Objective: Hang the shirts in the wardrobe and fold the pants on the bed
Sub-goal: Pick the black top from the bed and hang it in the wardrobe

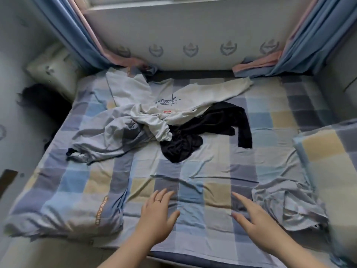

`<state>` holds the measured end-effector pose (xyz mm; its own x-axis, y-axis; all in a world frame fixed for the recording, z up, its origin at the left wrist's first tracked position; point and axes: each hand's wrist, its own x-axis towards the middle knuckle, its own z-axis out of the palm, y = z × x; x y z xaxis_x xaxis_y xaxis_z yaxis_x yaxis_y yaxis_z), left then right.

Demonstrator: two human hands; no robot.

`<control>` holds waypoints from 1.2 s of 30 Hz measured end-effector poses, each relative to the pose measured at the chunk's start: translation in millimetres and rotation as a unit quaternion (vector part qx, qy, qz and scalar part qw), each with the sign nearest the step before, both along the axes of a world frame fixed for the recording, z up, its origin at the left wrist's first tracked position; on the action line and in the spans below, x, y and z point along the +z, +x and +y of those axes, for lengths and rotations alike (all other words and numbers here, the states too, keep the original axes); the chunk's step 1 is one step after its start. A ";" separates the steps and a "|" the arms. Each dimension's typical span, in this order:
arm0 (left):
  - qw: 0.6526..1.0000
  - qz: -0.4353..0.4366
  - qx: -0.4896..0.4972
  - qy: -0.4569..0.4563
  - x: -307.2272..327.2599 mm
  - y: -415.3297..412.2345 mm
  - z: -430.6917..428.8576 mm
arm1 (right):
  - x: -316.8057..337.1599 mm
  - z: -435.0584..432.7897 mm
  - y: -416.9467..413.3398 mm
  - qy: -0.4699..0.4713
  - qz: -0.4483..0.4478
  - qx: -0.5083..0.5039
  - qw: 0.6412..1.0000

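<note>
A heap of clothes lies in the middle of the checked bed (pixel 81 182). On top is a white long-sleeved shirt (pixel 193 95) with a dark script print. A black garment (pixel 204 128) lies partly under it, toward the right. A pale grey-blue garment (pixel 108 138) is crumpled to the left of the heap. Another light grey garment (pixel 287 204) is bunched at the near right. My left hand (pixel 157 211) and my right hand (pixel 255 215) hover with spread fingers over the near bedsheet, holding nothing, well short of the heap.
A checked pillow (pixel 328 151) lies at the right edge. A pale cushion (pixel 52 70) leans in the far left corner. Blue and pink curtains (pixel 301 41) hang at both far corners, their ends resting on the bed. A padded wall panel (pixel 193 31) runs along the far side.
</note>
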<state>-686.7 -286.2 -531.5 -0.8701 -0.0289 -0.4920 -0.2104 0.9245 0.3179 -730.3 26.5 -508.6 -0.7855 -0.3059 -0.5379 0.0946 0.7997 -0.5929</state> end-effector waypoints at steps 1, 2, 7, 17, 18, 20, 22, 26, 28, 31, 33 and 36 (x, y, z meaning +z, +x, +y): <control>1.000 -0.012 0.004 0.000 -14.9 -9.2 -8.2 | -16.5 -8.2 -13.2 0.004 -0.006 0.006 1.000; 1.000 -0.023 0.007 0.001 -31.5 -20.2 -16.8 | -34.9 -16.9 -26.9 0.006 -0.012 0.009 1.000; 0.999 -0.048 -0.005 -0.017 -141.3 -82.3 -49.7 | -148.4 -59.1 -93.1 0.020 -0.017 -0.021 0.999; 0.989 0.094 -0.096 -0.063 -413.1 -260.9 -92.5 | -408.9 -160.2 -252.0 0.053 0.065 0.008 0.996; 0.987 0.117 -0.089 -0.070 -433.3 -279.2 -95.0 | -429.4 -170.5 -269.9 0.053 0.082 0.015 0.995; 0.987 0.131 -0.055 -0.076 -466.2 -312.6 -98.9 | -462.9 -189.8 -303.6 0.062 0.122 0.033 0.990; 0.991 0.109 -0.013 -0.076 -490.6 -336.4 -98.5 | -489.2 -206.1 -330.0 0.082 0.144 0.060 0.984; 0.977 0.192 0.049 -0.079 -516.2 -358.5 -95.9 | -528.8 -228.4 -346.0 0.151 0.169 0.043 0.973; 0.975 0.204 0.082 -0.041 -516.0 -366.0 -99.4 | -537.5 -237.0 -344.2 0.165 0.200 0.014 0.966; 0.985 0.158 0.071 -0.013 -502.1 -372.9 -104.8 | -526.4 -242.8 -350.4 0.128 0.185 -0.046 0.973; 0.991 0.117 0.068 0.012 -485.7 -368.5 -107.9 | -509.0 -241.9 -352.1 0.121 0.160 -0.029 0.979; 0.995 0.040 0.081 0.048 -460.9 -340.3 -111.7 | -479.7 -237.5 -333.9 0.146 0.112 0.042 0.982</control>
